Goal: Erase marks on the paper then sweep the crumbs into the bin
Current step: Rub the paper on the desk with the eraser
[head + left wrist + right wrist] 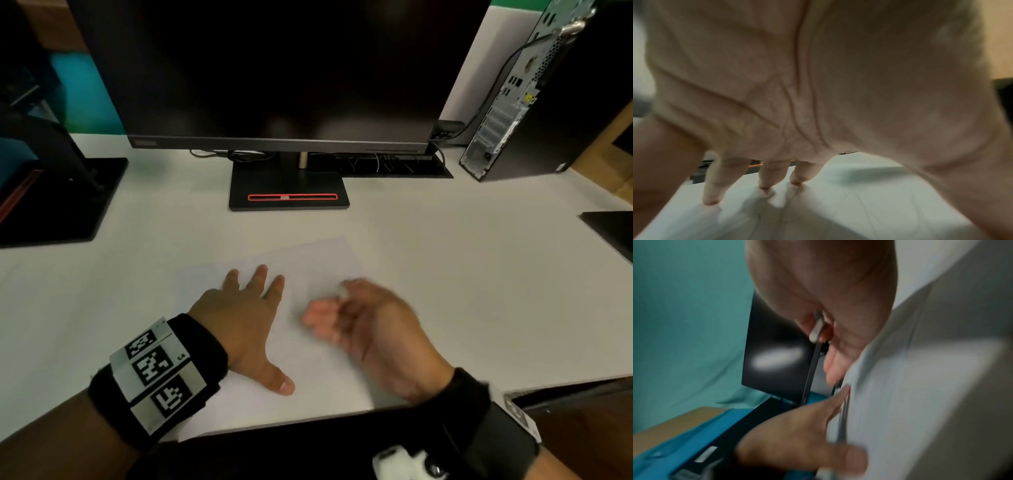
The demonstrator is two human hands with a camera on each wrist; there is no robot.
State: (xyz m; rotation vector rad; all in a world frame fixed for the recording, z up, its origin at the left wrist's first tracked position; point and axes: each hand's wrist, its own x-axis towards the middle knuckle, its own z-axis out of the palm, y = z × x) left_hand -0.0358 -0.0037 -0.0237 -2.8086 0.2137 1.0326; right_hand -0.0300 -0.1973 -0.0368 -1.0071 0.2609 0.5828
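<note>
Wrist bands (161,373) with black-and-white coded markers fill the lower left of the head view, closest to the lens. Just above them we note the left hand (246,322) lying flat, fingers (713,186) straight and spread, fingertips and thumb pressing the paper (308,267) down onto the white desk (479,274). That sheet sits at lower centre of the frame, slightly skewed, its near edge at the desk's front edge; faint pencil lines show on it in the left wrist view.

Right of centre, the right hand (363,318) is motion-blurred (palm turned leftward, lower fingers loosely extended). A small white eraser (343,292) is pinched at the top of that hand; the right wrist view shows it as a pale block (817,328) gripped between thumb and forefinger. We cannot tell whether the eraser touches the paper.

Moving outward: a dark monitor (281,68) occupies the upper centre, its black base (289,192) with a red-outlined slot standing on the desk beyond the paper. A second black stand (61,195) sits at the left edge. A desktop tower (513,96) stands at upper right, rear panel toward us, with a cable running from it. A flat black item (613,229) enters at the right edge.
</note>
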